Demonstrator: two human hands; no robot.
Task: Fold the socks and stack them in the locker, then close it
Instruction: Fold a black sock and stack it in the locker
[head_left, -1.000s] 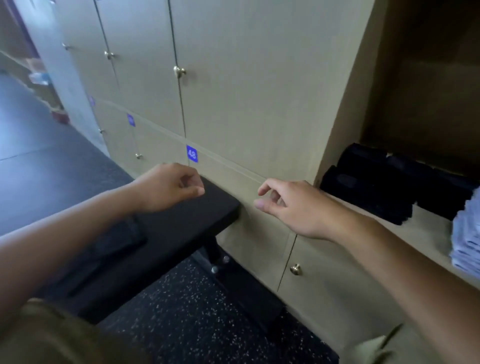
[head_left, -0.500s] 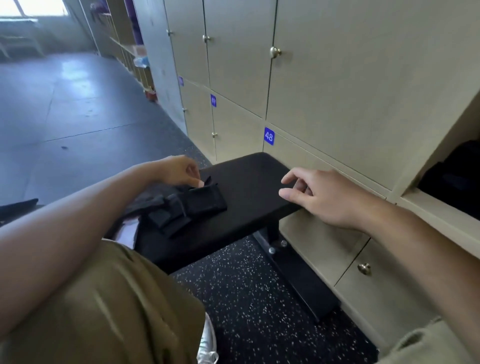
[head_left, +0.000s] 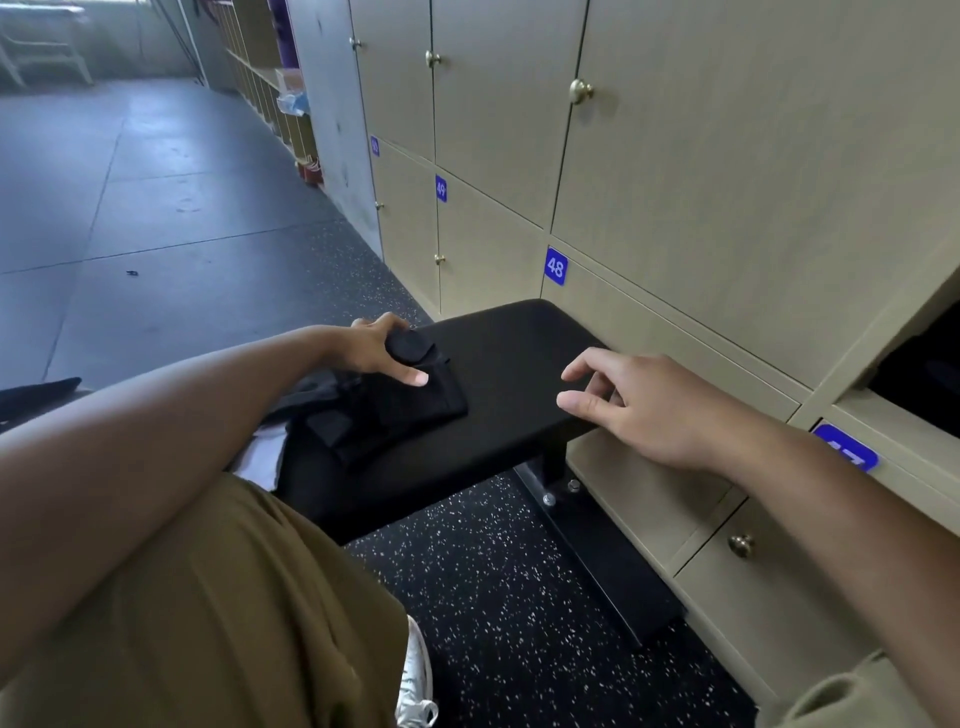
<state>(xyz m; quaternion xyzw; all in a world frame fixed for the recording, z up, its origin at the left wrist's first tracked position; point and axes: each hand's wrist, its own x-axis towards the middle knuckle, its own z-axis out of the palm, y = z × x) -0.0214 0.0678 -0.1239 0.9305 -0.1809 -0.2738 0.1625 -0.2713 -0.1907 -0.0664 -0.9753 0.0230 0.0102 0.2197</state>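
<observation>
Head view: the left hand (head_left: 376, 351) grips a black sock (head_left: 415, 387) on the worktop (head_left: 519, 358), likely picking it up to fold. More socks (head_left: 332, 415) lie piled beside it. The right hand (head_left: 628, 405) hovers over the worktop's edge, fingers loose, holding nothing. At far right the locker (head_left: 883, 410) is open.

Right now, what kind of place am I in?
Most likely a gym changing room. A wall of numbered lockers carries blue tags such as 48, a black padded bench stands against it, and the floor is speckled black rubber.
</observation>
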